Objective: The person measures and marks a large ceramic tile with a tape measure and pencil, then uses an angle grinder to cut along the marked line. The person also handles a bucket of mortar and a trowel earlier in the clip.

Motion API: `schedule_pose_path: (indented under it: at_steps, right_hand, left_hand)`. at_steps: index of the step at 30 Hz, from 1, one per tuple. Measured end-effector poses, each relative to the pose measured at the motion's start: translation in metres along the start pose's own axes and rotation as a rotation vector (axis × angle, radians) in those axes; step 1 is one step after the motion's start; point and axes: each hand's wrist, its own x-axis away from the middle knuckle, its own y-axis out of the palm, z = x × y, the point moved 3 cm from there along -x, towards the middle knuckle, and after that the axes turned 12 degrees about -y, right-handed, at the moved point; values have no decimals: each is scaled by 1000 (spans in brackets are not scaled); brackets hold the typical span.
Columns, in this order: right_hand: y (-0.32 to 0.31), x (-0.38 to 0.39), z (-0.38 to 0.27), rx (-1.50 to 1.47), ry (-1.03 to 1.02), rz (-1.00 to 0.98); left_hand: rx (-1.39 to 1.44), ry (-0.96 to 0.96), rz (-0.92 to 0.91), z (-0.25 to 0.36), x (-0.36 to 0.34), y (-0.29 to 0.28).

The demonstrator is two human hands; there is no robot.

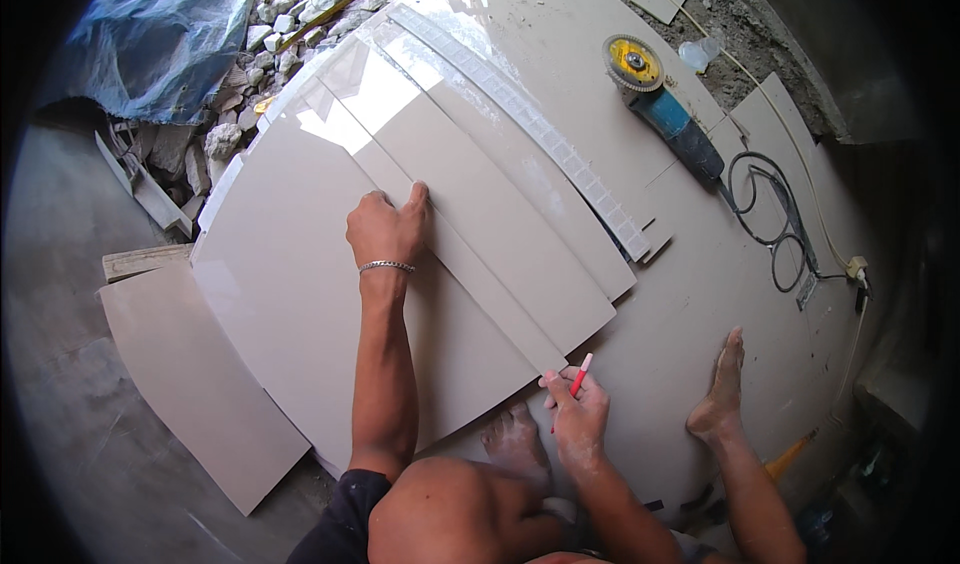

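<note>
My left hand (386, 230), a bracelet at its wrist, bears down on a stack of large beige tiles (290, 254). Its fingers are curled and its thumb points away from me, over the edge of a narrow tile strip (470, 269); the fingertips are hidden. At the strip's near end is my right hand (580, 416), closed around a red pen (579, 382) with a pale end. Its thumb and forefinger are by the strip's corner. Along the right side of the stack, the tile pieces overlap in steps.
A blue angle grinder (672, 124) with a yellow-centred disc lies at the far right, its black cord (765, 204) coiled nearby. A translucent ribbed strip (540, 139) runs beside the stack. Another tile (205, 374) lies at left. Rubble (270, 34) and blue sheeting (165, 39) are far left.
</note>
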Motion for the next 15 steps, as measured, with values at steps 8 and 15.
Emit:
schedule_pose_path:
  at_steps: [8, 15]
  right_hand:
    - [4, -6, 4, 100, -165, 70]
    - [0, -3, 0, 242, -203, 60]
  left_hand:
    - [-137, 29, -76, 1, -54, -16]
    - [159, 516, 583, 31, -243, -73]
